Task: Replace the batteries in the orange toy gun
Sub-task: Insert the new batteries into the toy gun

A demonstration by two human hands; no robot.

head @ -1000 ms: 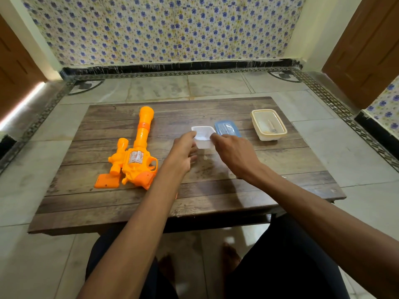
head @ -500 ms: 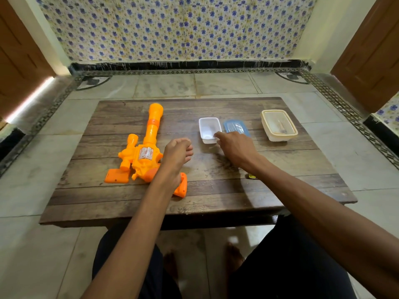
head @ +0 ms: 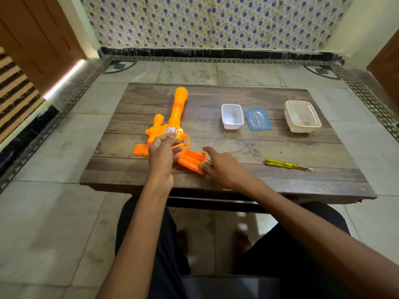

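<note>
The orange toy gun (head: 176,111) lies on the wooden table (head: 237,145), barrel pointing away from me. Its grip (head: 191,160) faces me with the grooved battery bay uncovered. My left hand (head: 163,153) holds the gun at the trigger guard, fingers curled around it. Just right of the grip, my right hand (head: 225,168) pinches a small battery (head: 208,162) whose gold end touches the grip's lower right edge. Most of the battery is hidden by my fingers.
A small white tub (head: 232,116), a blue lid (head: 258,118) and a cream tub (head: 302,116) stand in a row at the back right. A yellow screwdriver (head: 287,164) lies near the front right, a tiny screw (head: 280,152) beside it.
Both hands have left the white tub and come back toward me. The left hand now grips the gun; the right hand has reached the grip with a battery.
</note>
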